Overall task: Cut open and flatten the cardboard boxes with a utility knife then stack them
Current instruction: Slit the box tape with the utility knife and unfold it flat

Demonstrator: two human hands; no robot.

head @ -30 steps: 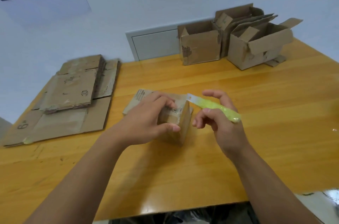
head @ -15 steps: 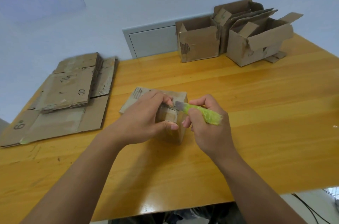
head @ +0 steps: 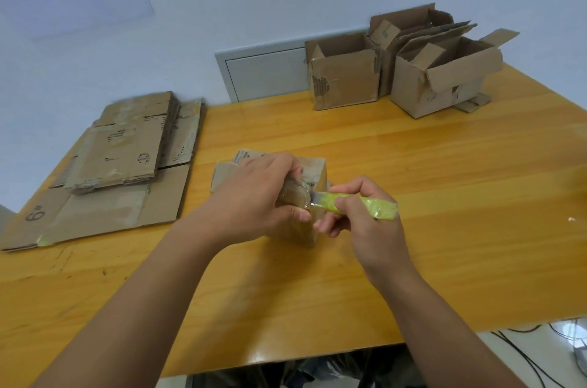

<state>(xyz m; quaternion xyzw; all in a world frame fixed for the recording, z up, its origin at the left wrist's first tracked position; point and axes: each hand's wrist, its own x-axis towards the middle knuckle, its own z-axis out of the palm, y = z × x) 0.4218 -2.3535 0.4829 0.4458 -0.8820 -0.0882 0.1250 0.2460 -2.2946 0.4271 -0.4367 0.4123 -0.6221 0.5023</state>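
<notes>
Left hand (head: 254,200) gripped small cardboard box (head: 313,225), right hand (head: 365,222) clenched yellow-green utility knife (head: 352,204), blade apparently at box tape; flattened cardboard (head: 104,197) read "6#".

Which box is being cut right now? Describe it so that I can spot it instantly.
On the yellow wooden table, look to the middle near the front edge. The small brown cardboard box stands there alone, gripped by the left hand; unlike the open boxes at the back, a yellow-green utility knife touches it.

Both forearms reach in from 6 o'clock. The left hand (head: 254,200) curls over a small box (head: 313,230), thumb pointing toward 3 o'clock. The right hand (head: 365,222) grips a knife (head: 355,204) whose blade points toward 9 o'clock.
</notes>
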